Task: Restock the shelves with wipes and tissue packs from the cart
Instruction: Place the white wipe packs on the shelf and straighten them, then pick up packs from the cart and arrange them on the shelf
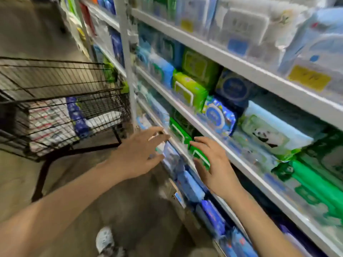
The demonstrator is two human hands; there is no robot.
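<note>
Head view: green wipes pack (199, 156) under right hand (216, 169)

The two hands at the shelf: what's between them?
In the head view, a blue pack on the lower shelf sits between the left hand and the right hand.

Your view is smearing with motion blur throughout; print on the packs (219, 115) is reading as colour blocks only. The yellow price tag (309, 77) is illegible. Light is falling soft and even from overhead, brightening the white shelf edges (204, 127) while the floor (141, 210) is sitting dim and brownish. The gaps behind the packs are going dark. The wide lens is bending the shelf lines and stretching your forearms at the lower corners. The cart (61, 112) wires are ghosting.
</note>
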